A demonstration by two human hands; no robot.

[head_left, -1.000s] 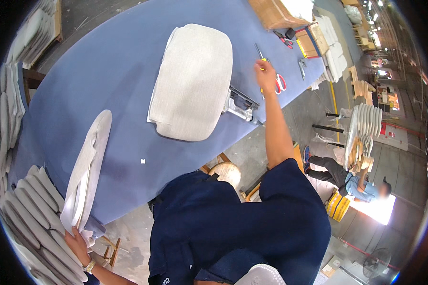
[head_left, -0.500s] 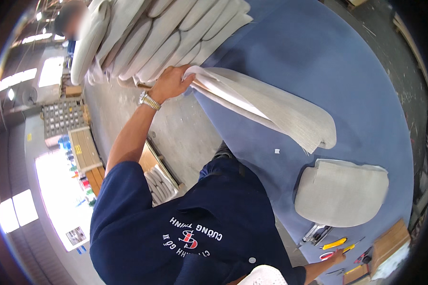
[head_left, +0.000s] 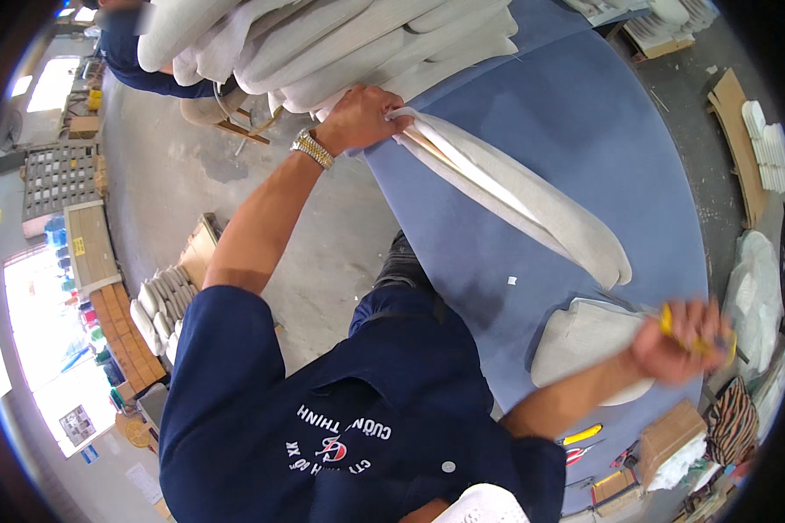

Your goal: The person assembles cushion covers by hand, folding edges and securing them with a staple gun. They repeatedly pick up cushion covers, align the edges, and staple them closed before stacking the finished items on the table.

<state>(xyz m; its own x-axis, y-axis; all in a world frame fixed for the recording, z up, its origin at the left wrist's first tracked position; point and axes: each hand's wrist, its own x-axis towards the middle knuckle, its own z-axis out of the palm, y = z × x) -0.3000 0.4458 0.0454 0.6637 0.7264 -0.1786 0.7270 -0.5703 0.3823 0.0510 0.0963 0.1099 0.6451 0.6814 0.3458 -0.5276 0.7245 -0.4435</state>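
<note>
A long padded cushion (head_left: 532, 196) in pale grey-beige fabric lies slantwise on the blue tabletop. Its cover gapes along one side and shows a white and tan inside. My left hand (head_left: 362, 118) is closed on the cushion's far left end, beside the stack. My right hand (head_left: 680, 344), blurred by motion, is closed around a yellow-handled tool (head_left: 669, 319) with a thin shaft; its exact kind is unclear. That hand is raised over a second, squarish cushion (head_left: 584, 340), partly hiding it.
Many similar cushions (head_left: 349, 52) are stacked at the far left of the blue table (head_left: 584, 131). At the near right lie a yellow cutter (head_left: 583, 434), red-handled pliers (head_left: 576, 455) and a cardboard box (head_left: 672, 436). Another person (head_left: 139, 57) is at the far left.
My right hand has picked up the yellow-handled tool from the near right and brought it up over the squarish cushion. My left hand still grips the long cushion's end; the view has shifted.
</note>
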